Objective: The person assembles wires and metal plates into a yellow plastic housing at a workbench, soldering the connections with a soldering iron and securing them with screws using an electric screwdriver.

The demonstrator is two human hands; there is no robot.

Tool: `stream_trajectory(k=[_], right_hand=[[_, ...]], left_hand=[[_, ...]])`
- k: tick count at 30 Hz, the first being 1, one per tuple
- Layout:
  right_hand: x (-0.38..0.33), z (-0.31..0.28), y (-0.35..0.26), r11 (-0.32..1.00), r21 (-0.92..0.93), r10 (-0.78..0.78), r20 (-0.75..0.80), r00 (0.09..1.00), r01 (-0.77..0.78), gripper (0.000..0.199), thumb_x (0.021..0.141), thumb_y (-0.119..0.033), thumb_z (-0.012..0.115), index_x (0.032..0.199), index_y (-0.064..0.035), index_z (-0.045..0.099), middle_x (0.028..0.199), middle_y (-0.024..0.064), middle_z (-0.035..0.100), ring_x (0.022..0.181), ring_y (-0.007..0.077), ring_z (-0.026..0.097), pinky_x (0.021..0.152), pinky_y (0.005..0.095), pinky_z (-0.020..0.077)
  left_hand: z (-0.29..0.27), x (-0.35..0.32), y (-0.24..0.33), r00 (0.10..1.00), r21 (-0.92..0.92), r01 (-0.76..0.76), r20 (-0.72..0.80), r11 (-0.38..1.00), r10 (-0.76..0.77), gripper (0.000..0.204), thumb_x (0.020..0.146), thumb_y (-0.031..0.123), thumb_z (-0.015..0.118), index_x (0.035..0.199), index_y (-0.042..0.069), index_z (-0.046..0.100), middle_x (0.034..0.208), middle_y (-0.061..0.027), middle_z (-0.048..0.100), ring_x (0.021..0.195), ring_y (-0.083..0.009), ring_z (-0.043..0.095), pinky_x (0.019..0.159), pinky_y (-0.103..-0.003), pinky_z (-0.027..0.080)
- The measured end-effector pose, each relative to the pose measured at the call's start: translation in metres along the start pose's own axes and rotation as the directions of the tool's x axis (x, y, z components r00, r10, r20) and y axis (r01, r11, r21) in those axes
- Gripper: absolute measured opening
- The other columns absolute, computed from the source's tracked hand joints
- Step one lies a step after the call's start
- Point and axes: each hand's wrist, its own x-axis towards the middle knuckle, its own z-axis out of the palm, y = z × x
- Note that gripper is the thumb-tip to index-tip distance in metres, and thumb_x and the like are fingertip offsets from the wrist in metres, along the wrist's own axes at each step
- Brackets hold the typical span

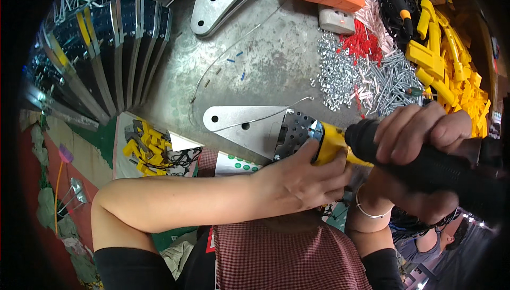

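**A:** Where did the work sit relative to the hands?

**B:** The left hand (297,178) was pressed down on a yellow plastic fitting (330,142), fingers wrapped over it, pinning it where it met a flat tapered metal plate (249,126). The right hand (419,130) was closed around the black handle of a power driver (425,165), just to the right of the left hand, the two nearly touching.

**A:** Which way did the long axes run?

**B:** The plate's length ran leftward away from the left hand, its rounded, holed end farthest out. The driver lay almost in line with it, nose pointing left into the fitting, body trailing off to the right past the right hand. I could not tell whether the bit was seated; the fingers hid it.

**A:** What room was there around them?

**B:** Beyond the knuckles lay bare grey tabletop (265,61), crossed by a thin wire. Up and right of the right hand sat heaps of small nuts (336,72), screws (393,80) and yellow clips (451,61), fairly close. The table's near edge ran just under the left wrist.
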Motion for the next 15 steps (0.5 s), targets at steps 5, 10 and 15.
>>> stream_trajectory(k=[5,10,15], right_hand=[[0.004,0.008,-0.008,0.991,0.001,0.128,-0.373,0.919,-0.137,0.063,0.086,-0.057,0.05,0.112,0.0002,0.05,0.077,0.0076,0.049,0.065,0.0188,0.047,0.07,0.0373,0.0396],[-0.038,0.007,-0.063,0.991,0.034,0.131,-0.237,0.963,-0.127,0.041,0.088,-0.035,0.059,0.113,-0.0045,0.047,0.081,0.0109,0.059,0.064,0.0247,0.058,0.064,0.038,0.0482],[-0.058,0.006,-0.076,0.986,0.118,0.13,-0.087,0.988,-0.12,0.024,0.095,-0.02,0.059,0.108,-0.0071,0.043,0.083,0.0173,0.066,0.06,0.0336,0.064,0.058,0.0435,0.0546]], left_hand=[[0.009,0.009,-0.008,0.987,0.033,0.124,-0.11,0.992,-0.12,0.036,0.08,0.03,0.061,0.113,0.017,0.057,0.131,-0.003,0.054,0.126,-0.0208,0.047,0.077,-0.044,0.044],[0.001,0.013,-0.015,0.993,0.138,0.087,-0.097,0.987,-0.074,0.032,0.086,0.026,0.056,0.117,0.021,0.063,0.13,0.0006,0.056,0.123,-0.0171,0.048,0.081,-0.037,0.046],[0.004,0.011,-0.022,0.989,0.085,0.031,-0.145,0.996,-0.018,0.032,0.084,0.024,0.059,0.115,0.019,0.064,0.123,0.0019,0.058,0.122,-0.017,0.048,0.083,-0.037,0.047]])
